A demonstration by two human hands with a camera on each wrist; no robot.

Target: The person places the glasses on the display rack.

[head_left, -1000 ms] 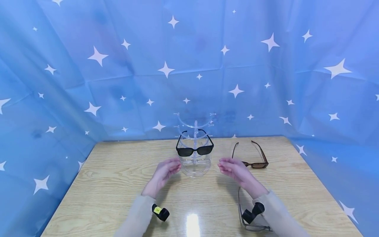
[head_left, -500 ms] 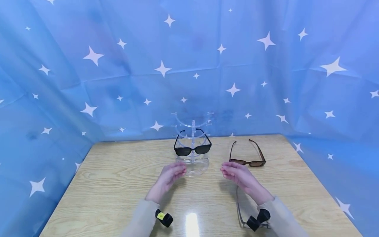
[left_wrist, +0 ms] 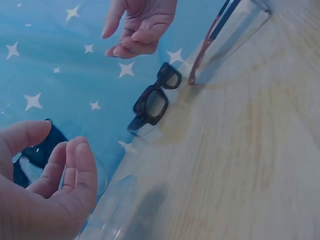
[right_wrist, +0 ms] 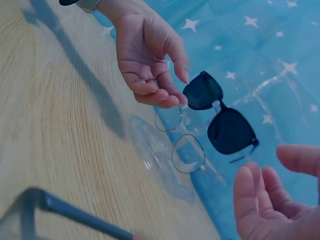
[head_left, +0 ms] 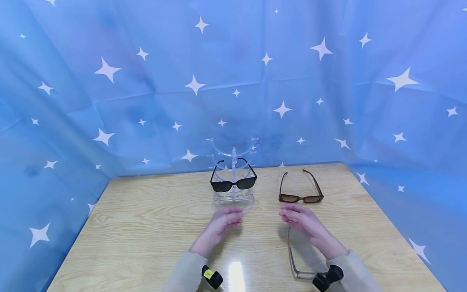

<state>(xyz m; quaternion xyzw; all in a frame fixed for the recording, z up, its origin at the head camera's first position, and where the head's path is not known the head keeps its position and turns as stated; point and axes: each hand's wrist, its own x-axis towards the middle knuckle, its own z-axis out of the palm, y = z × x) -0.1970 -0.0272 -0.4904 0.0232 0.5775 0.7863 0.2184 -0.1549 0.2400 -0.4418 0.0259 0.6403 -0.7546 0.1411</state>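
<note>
My left hand (head_left: pixel 221 225) hovers over the table just in front of a clear display stand (head_left: pixel 234 162), fingers loosely bent and holding nothing. Black sunglasses (head_left: pixel 233 185) sit on a middle tier of the stand. Thin wire-rimmed glasses (right_wrist: pixel 188 154) rest on the tier below, faint in the head view. To the right, my right hand (head_left: pixel 308 224) is also without anything in it, fingers relaxed. It is nearest to the brown tortoiseshell sunglasses (head_left: pixel 301 199), which stand with temples spread on the table. Beneath my right forearm lie grey-framed glasses (head_left: pixel 294 259), partly hidden by the wrist camera.
The upper arms of the stand (head_left: pixel 233 154) carry no glasses. A wooden table (head_left: pixel 146 227) spans the view, with a blue star-patterned cloth (head_left: pixel 233 73) hanging behind it and at both sides. Light glares on the table's front (head_left: pixel 236 275).
Both hands have drawn back from the stand toward me, the left one also shifting right. The tortoiseshell sunglasses now show fully. The head view has turned slightly right; the glasses stay in place.
</note>
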